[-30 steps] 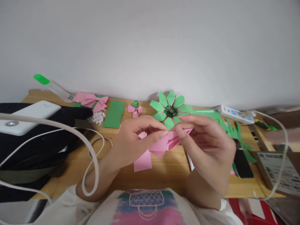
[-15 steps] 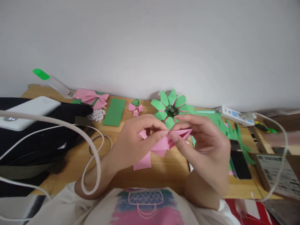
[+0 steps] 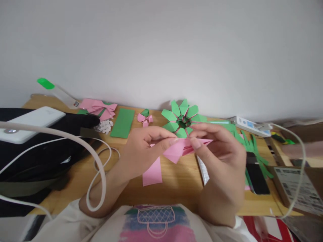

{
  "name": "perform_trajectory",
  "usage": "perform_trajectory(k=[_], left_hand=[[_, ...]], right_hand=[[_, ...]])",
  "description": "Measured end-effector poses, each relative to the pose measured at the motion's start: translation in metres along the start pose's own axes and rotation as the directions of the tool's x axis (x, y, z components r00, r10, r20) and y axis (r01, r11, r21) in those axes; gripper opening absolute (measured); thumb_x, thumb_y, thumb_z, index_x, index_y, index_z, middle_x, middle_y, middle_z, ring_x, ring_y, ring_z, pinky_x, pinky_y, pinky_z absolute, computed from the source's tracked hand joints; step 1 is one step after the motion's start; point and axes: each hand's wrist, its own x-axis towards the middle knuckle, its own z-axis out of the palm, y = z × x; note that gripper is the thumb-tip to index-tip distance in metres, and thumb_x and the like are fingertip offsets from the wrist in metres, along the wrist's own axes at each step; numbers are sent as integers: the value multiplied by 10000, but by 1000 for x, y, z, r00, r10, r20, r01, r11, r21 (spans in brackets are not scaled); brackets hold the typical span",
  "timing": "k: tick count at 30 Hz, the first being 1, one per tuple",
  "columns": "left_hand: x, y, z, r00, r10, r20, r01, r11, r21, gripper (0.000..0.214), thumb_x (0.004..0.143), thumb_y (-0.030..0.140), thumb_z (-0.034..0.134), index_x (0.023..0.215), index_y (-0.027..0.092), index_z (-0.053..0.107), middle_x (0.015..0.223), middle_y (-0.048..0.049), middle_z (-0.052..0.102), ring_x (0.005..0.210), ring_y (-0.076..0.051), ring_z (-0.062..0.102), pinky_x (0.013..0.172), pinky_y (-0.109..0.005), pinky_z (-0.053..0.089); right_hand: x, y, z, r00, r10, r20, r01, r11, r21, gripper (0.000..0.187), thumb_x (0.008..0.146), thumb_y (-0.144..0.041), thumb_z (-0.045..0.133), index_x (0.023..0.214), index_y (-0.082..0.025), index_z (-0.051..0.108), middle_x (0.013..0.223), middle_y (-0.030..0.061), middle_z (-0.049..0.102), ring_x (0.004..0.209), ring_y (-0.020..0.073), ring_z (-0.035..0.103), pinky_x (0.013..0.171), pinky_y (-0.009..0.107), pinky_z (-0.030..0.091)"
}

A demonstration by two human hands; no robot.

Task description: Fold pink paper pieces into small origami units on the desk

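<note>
Both hands hold a folded pink paper piece point(image 3: 180, 150) just above the wooden table point(image 3: 176, 188). My left hand point(image 3: 143, 149) pinches its left end between thumb and fingers. My right hand point(image 3: 220, 158) pinches its right, pointed end. A pink paper sheet point(image 3: 152, 173) lies flat on the table below my left hand. Behind the hands sits a green paper flower ring point(image 3: 183, 116) with pink edges.
At the back left lie a pink paper bow point(image 3: 99, 108), a green paper strip point(image 3: 123, 122), small pink and green folded pieces point(image 3: 145, 117) and white scraps point(image 3: 104, 126). A black bag with a white power bank point(image 3: 27, 122) and cables fills the left. Green cut paper point(image 3: 253, 148), a phone point(image 3: 254, 173) and a box stand right.
The camera shifted slightly. My hands stayed on the pink piece and drew its pointed end out flatter and further right; the fingers re-pinched along the fold.
</note>
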Motion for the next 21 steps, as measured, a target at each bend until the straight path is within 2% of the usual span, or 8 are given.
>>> perform_trajectory(k=[4, 6, 11, 16, 21], left_hand=[[0, 1, -1, 999, -26, -34, 24, 998, -60, 96, 801, 196, 680, 747, 216, 757, 730, 17, 751, 641, -120, 645, 557, -207, 486], [0, 3, -2, 997, -57, -45, 52, 993, -102, 109, 792, 186, 674, 739, 224, 761, 699, 28, 737, 608, -107, 621, 524, -197, 465], [4, 6, -3, 996, -93, -12, 89, 978, -189, 164, 781, 141, 664, 666, 215, 755, 604, 50, 692, 550, -80, 589, 525, -173, 467], [7, 1, -3, 987, -148, 57, 158, 939, -304, 179, 813, 202, 664, 658, 211, 754, 608, 39, 702, 563, -82, 620, 566, -175, 519], [7, -3, -4, 984, -177, 38, 179, 933, -312, 138, 778, 303, 727, 689, 201, 757, 660, 7, 722, 610, -115, 647, 591, -217, 547]], right_hand=[[5, -1, -11, 984, 61, 168, -71, 996, 51, 220, 802, -230, 738, 1013, -283, 707, 841, -30, 734, 727, 100, 676, 660, 198, 552], [7, -1, -15, 974, 61, 216, -75, 996, 55, 201, 790, -219, 745, 979, -281, 718, 835, -31, 744, 719, 105, 679, 656, 205, 554], [7, 1, -15, 983, 39, 179, -37, 999, -16, 92, 810, -174, 712, 821, -263, 734, 765, -39, 738, 681, 92, 650, 632, 194, 523], [4, -1, -13, 984, 39, 171, -33, 999, -41, 58, 816, -206, 712, 832, -256, 737, 772, -24, 741, 682, 114, 648, 628, 232, 517], [3, -1, -11, 988, 38, 149, -33, 999, -33, 89, 816, -196, 713, 855, -267, 750, 750, -21, 725, 682, 124, 642, 614, 248, 502]])
